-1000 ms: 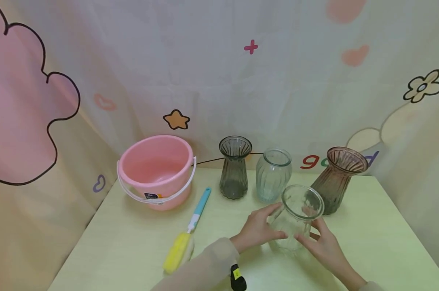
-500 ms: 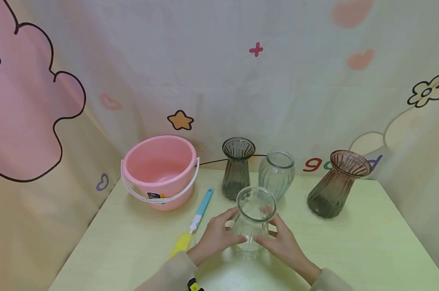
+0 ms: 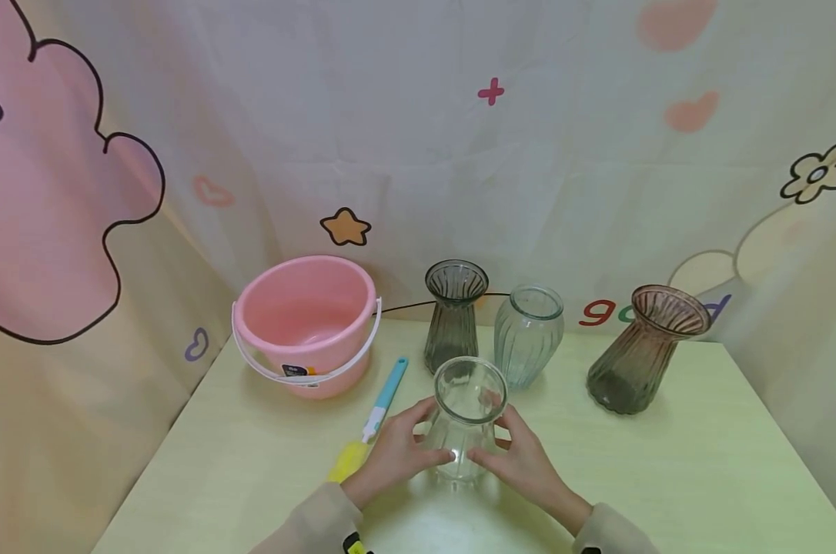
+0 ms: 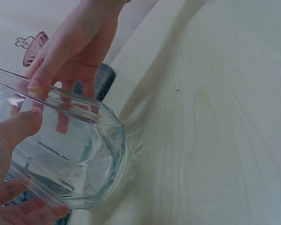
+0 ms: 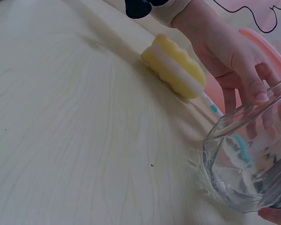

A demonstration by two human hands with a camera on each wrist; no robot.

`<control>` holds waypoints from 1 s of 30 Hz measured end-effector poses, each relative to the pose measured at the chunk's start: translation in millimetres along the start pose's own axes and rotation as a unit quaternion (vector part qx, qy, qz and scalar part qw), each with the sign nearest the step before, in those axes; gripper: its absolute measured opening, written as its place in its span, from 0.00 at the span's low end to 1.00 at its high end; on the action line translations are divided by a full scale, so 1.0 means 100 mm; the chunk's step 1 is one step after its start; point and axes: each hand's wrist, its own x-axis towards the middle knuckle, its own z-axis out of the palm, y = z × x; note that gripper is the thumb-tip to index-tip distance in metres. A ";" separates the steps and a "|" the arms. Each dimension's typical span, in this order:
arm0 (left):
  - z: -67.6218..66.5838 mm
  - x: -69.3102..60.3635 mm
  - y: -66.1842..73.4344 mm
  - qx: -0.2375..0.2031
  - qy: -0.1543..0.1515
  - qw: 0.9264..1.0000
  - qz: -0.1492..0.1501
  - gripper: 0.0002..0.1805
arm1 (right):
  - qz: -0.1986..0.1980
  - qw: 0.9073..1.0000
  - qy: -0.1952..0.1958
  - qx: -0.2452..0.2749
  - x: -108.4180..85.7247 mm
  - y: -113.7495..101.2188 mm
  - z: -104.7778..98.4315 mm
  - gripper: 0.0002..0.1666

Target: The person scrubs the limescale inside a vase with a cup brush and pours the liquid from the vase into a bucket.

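Both hands hold a clear glass vase point(image 3: 461, 462) near the front middle of the table, one on each side. The left hand point(image 3: 392, 454) grips its left side, thumb in front, the other fingers curving behind. From the right, the right hand point(image 3: 526, 466) grips it the same way. In the left wrist view the vase's faceted base point(image 4: 96, 173) is at the tabletop; I cannot tell whether it touches. Partly behind the left forearm lies a brush with a yellow sponge head point(image 5: 174, 66) and a blue-and-white handle point(image 3: 388, 388).
At the back left stands a pink bucket point(image 3: 300, 308) with a white handle. A grey ribbed vase point(image 3: 453, 331) and a pale blue glass vase point(image 3: 527, 342) stand behind the hands. A brownish-pink vase point(image 3: 633, 362) is at the right. A patterned curtain point(image 3: 418, 154) hangs behind the table point(image 3: 702, 477).
Both hands have carried the clear vase left, from in front of the brownish-pink vase to the table's middle. The left forearm now covers more of the brush. The other vases have stayed put.
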 end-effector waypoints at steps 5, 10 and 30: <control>0.01 -0.03 -0.03 0.003 -0.002 1.000 -0.003 0.41 | -0.003 1.000 0.002 0.008 0.01 0.14 0.06 0.47; 0.01 -0.05 -0.04 -0.002 -0.001 1.000 -0.004 0.40 | -0.007 1.000 0.003 -0.005 0.04 0.37 0.10 0.49; -0.57 0.56 0.14 0.301 -0.109 0.941 -0.109 0.42 | -0.010 0.998 -0.060 -0.018 0.08 0.54 0.13 0.55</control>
